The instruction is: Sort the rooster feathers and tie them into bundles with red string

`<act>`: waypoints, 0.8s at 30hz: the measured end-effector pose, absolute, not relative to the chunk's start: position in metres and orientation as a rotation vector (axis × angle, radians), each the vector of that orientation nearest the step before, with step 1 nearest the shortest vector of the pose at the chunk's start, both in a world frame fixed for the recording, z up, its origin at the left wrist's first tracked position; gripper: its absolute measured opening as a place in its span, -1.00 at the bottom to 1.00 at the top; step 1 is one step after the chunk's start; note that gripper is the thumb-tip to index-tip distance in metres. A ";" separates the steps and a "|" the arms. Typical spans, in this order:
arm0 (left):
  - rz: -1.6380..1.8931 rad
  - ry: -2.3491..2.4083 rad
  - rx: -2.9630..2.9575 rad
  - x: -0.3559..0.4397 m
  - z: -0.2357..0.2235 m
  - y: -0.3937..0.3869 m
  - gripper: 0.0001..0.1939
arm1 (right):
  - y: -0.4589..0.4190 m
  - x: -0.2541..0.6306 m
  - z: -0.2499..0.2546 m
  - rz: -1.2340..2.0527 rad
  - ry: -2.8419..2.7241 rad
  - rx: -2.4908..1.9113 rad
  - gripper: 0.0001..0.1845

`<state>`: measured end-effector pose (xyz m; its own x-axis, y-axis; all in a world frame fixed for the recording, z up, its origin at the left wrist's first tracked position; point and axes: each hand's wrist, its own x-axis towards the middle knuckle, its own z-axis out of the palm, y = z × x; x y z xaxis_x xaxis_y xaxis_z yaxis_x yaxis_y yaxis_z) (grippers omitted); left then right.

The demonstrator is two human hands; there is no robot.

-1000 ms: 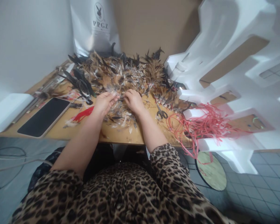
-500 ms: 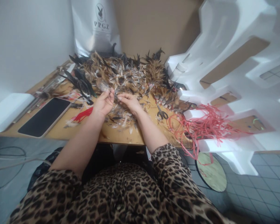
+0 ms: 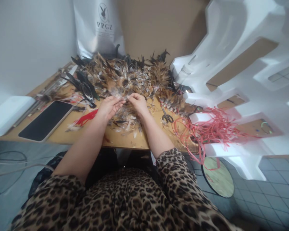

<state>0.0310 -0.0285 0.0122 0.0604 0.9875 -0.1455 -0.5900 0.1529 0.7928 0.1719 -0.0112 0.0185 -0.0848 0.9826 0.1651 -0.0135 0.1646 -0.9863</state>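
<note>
My left hand [image 3: 111, 106] is closed in a pinch on a pale, fluffy feather [image 3: 116, 93] whose tuft sticks up past the fingertips. Close beside it, my right hand [image 3: 137, 103] pinches with thumb and forefinger at the feather's lower end; exactly what lies between those fingertips is too small to make out. Both hands hover over the wooden table, just in front of a big heap of brown feathers [image 3: 135, 75]. Loose feathers and down [image 3: 128, 120] lie beneath the hands. Left of them is a bunch of long black feathers [image 3: 84, 85].
Black-handled scissors [image 3: 167, 117] lie right of my hands. A tangle of red strips [image 3: 213, 128] hangs over white foam packaging [image 3: 238, 69] at the right. On the left are a phone [image 3: 47, 121], a red bundle [image 3: 86, 117] and a white box [image 3: 11, 114]. A silver bag [image 3: 86, 29] stands behind.
My two hands have shifted slightly to the right and come closer together. The pale feather has moved right with the left hand. Everything else on the table stays where it was.
</note>
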 end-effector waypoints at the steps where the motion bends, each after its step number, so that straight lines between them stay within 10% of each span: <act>1: 1.316 0.820 0.659 0.032 0.012 -0.029 -0.97 | -0.011 0.173 0.019 1.124 -1.366 -1.043 -0.71; 24: 1.263 1.021 0.892 0.038 0.011 -0.032 -0.85 | -0.006 0.179 0.017 1.009 -1.532 -1.063 -0.75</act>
<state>0.0376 -0.0322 0.0114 0.0181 0.9938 -0.1097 -0.3154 0.1098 0.9426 0.1792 -0.0058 0.0165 -0.1397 0.9573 0.2532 0.1456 0.2728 -0.9510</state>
